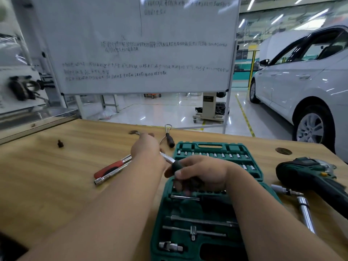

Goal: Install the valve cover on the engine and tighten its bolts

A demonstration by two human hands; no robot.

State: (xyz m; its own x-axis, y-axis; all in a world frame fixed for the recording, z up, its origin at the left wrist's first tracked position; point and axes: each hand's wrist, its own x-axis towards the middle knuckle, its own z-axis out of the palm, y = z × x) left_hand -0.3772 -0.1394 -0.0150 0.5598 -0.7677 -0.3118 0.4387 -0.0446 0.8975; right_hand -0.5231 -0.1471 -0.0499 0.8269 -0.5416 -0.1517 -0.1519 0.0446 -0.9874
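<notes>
A whiteboard (139, 44) stands behind the bench (47, 166); right of it, a white car (301, 81) sits on glossy floor (165, 110) under ceiling strip lights (278, 17).

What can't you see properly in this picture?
All in the head view:
The whiteboard: its writing is too blurred to read.
The left hand: its own back hides what it touches, if anything.
The black-handled driver in the right hand: its tip hides behind the left hand.
The green power tool: cut off by the right edge.
</notes>
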